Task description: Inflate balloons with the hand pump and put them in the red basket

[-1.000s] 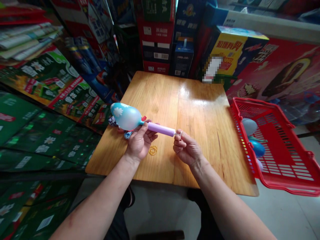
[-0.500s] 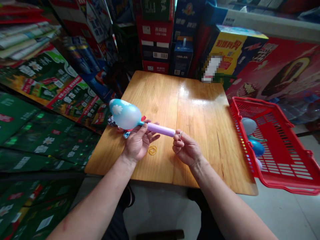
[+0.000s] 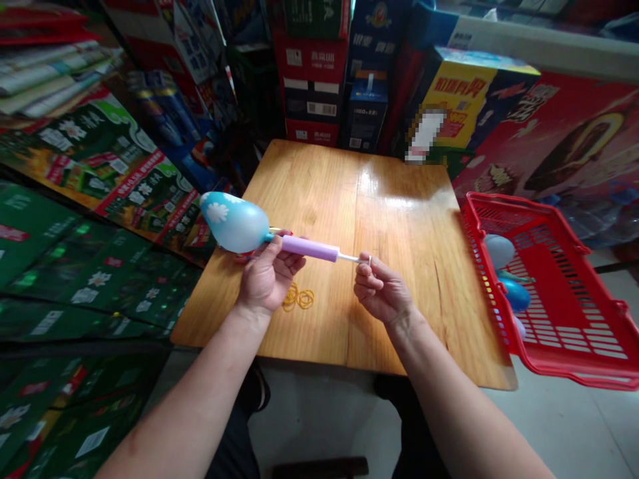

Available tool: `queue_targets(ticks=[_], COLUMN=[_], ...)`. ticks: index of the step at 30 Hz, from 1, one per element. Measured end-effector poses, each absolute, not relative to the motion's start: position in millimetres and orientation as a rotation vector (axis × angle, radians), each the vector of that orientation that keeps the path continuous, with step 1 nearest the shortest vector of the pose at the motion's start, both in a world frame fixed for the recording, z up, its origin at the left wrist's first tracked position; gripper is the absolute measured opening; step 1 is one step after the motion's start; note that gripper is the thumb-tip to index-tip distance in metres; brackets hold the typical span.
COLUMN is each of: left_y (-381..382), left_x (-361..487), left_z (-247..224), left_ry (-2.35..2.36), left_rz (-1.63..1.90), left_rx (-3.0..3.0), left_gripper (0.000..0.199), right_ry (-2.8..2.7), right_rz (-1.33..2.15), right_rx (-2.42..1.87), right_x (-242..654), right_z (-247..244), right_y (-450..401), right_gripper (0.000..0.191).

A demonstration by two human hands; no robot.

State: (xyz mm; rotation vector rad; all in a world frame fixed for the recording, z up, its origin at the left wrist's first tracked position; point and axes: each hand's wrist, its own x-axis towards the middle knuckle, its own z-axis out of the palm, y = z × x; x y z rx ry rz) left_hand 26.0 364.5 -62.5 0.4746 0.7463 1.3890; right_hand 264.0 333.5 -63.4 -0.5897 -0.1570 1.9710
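A light blue balloon (image 3: 234,223) with white flower prints, partly inflated, sits on the nozzle of a purple hand pump (image 3: 310,249). My left hand (image 3: 265,274) pinches the balloon's neck at the nozzle, with the pump's barrel lying across its fingers. My right hand (image 3: 382,287) is closed on the pump's handle, and a length of white rod (image 3: 348,257) shows between handle and barrel. Yellow rubber bands (image 3: 302,297) lie on the table just below my left hand. Something red and patterned is partly hidden behind the balloon and my left hand.
The wooden table (image 3: 319,179) stands in front of me. At its right is a red basket (image 3: 574,293) holding several balloons (image 3: 514,293). Green cartons (image 3: 94,279) are stacked along the left, and red and blue boxes (image 3: 314,86) line the back.
The pump's rod has come out of the barrel as my hands moved apart. My left hand, with balloon and pump, shifted left; my right hand moved slightly right. More rubber bands are uncovered.
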Motion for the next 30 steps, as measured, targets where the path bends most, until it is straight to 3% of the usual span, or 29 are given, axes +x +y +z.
queue_targets(ticks=[3,10,21,30], left_y=[365,349,364,353], left_x=[21,41,24,37], left_z=[-61,-72,-63,-70], left_ry=[0.753,0.725,0.747,0.733], left_rz=[1.478,1.276,1.386,1.296], left_rx=[0.495,0.491,0.461,0.495], left_gripper=[0.028,0.030,0.023,0.030], right_ry=[-0.171,-0.187,-0.187,-0.142], right_rz=[1.937,1.967,1.949,1.963], right_rx=[-0.566,-0.602,-0.642,-0.635], right_x=[268,248,265,245], right_z=[-62,-69,-60,-68], right_y=[332,324,332,326], right_gripper=[0.007,0.017,0.004,0.011])
